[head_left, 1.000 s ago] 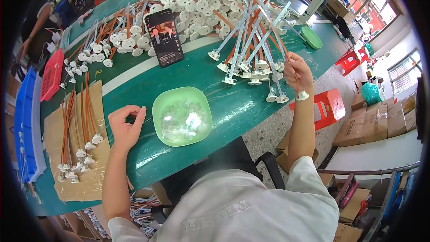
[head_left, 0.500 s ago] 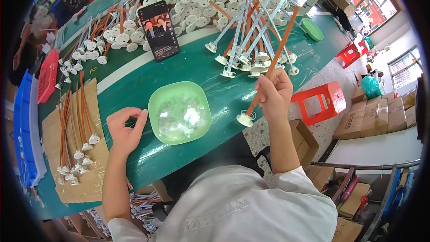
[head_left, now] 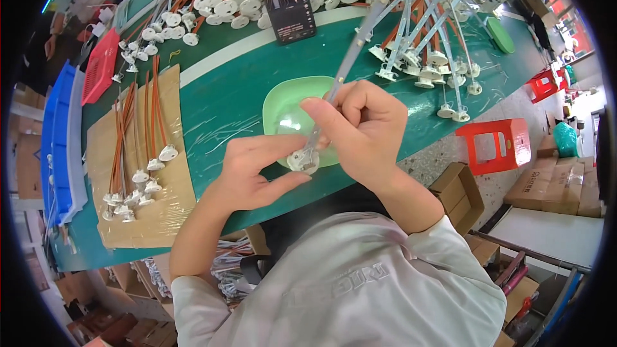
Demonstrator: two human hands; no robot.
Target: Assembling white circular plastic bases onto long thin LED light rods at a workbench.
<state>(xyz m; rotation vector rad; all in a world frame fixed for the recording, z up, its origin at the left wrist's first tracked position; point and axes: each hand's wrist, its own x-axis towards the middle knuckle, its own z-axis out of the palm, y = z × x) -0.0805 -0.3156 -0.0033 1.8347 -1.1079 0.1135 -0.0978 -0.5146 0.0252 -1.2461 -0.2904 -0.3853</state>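
Observation:
My right hand (head_left: 366,132) pinches a long thin strip (head_left: 350,58) a little above its lower end. Its visible face is silvery grey with small dots, and it leans up to the right. A white disc (head_left: 302,161) with small parts on it forms the strip's lower end. My left hand (head_left: 254,177) has its thumb and forefinger around the disc's edge; its other fingers are curled. Both hands are in front of a light green bowl (head_left: 276,106), which they partly hide. Clear, shiny material lies in the bowl.
Similar strips with white discs stand bundled at the right (head_left: 424,64); others are heaped at the back. More strips (head_left: 125,141) lie on cardboard (head_left: 177,186) at left, beside a blue tray (head_left: 61,141) and a red basket (head_left: 99,67). A phone (head_left: 287,22) stands behind the bowl.
My right hand has brought the strip left, toward the bowl, and its silvery face now shows instead of the orange-brown one. My left hand has moved right onto the disc. The view has shifted.

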